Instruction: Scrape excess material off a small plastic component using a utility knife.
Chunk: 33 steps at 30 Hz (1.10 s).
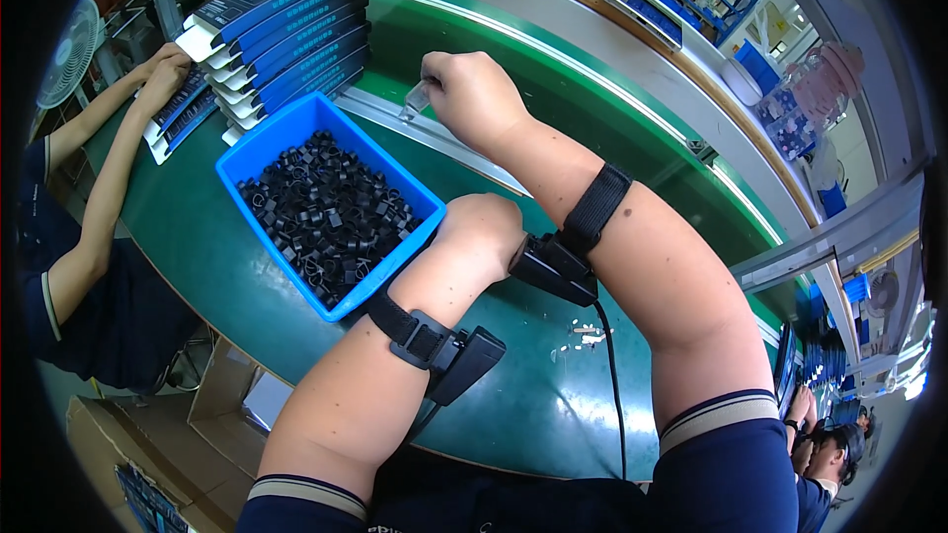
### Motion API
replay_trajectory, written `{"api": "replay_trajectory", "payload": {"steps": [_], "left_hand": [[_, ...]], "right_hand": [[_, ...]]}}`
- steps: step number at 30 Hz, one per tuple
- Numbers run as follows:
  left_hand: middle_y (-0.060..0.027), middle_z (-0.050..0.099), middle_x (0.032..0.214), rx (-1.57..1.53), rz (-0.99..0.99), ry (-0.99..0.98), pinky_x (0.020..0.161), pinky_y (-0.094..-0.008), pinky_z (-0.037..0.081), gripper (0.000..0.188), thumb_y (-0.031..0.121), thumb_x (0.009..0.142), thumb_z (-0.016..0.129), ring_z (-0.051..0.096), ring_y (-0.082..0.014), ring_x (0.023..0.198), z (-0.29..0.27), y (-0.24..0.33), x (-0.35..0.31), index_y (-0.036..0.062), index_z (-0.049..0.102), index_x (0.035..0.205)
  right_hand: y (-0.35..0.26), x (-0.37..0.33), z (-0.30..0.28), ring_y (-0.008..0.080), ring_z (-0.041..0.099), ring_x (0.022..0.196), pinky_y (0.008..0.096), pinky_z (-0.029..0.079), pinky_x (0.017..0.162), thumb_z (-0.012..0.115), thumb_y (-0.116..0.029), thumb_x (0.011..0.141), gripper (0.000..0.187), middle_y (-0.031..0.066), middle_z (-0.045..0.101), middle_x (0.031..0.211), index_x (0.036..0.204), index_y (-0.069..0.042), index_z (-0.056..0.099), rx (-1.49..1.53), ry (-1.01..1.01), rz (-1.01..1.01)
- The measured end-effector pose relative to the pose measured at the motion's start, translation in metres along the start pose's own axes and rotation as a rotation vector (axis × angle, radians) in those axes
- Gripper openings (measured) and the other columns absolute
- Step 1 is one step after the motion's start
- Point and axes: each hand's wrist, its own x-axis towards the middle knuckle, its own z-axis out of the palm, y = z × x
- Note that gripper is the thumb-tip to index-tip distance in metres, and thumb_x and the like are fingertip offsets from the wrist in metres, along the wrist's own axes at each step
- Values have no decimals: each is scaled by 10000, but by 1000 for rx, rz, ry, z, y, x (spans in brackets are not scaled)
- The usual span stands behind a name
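My right hand (472, 89) is raised over the far side of the green bench, beside the conveyor. Its closed fingers grip a small clear plastic piece (417, 102). Close to the right rim of a blue plastic bin (392, 173), my left hand (484, 229) is low over the bench with its back toward me. The fingers of that hand are hidden, so its hold cannot be made out. Many small black plastic clips (326, 207) fill the bin. Each of my forearms wears a strap with a black device (464, 365), and a cable hangs from them.
A stack of blue-and-black boxes (296, 35) with white flaps stands behind the bin. A co-worker's hands (166, 74) work at it from the left. Beyond lies the green conveyor belt (583, 128). Small white bits (583, 336) lie on the bench; an open carton (158, 444) is at lower left.
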Motion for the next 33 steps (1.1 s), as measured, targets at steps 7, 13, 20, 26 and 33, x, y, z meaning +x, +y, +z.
{"api": "replay_trajectory", "payload": {"steps": [7,13,20,26,33], "left_hand": [[-163,669,844,-20,10,26,743,-391,523,124,97,632,693,647,-325,844,6,-5,3,57,694,750],[-167,670,878,-24,8,30,766,-395,510,173,203,734,622,643,-328,857,6,-5,4,57,704,779],[-207,636,782,-212,-76,144,742,-440,493,290,256,749,530,620,-374,789,14,-5,3,1,661,702],[-216,628,757,-240,-77,183,717,-443,486,270,228,723,523,609,-381,756,15,-6,3,-5,656,688],[-229,612,737,-263,-87,162,701,-447,479,261,215,708,524,598,-391,736,10,-4,0,-12,651,690]], "right_hand": [[-1,0,1,384,613,726,430,499,686,580,-79,782,103,207,636,776,833,-11,638,28,-32,28],[-3,-5,-11,383,610,720,439,498,679,558,-73,751,119,218,628,760,786,-4,649,-55,-97,82],[-1,-19,-38,381,601,694,433,499,662,571,-60,686,101,218,615,716,727,2,641,-129,-177,159],[14,-49,-64,376,573,634,425,476,613,561,-42,663,69,214,587,666,679,10,605,-123,-227,194],[34,-81,-93,364,572,632,405,471,602,569,-42,686,64,207,588,666,690,13,600,-127,-242,280]]}}
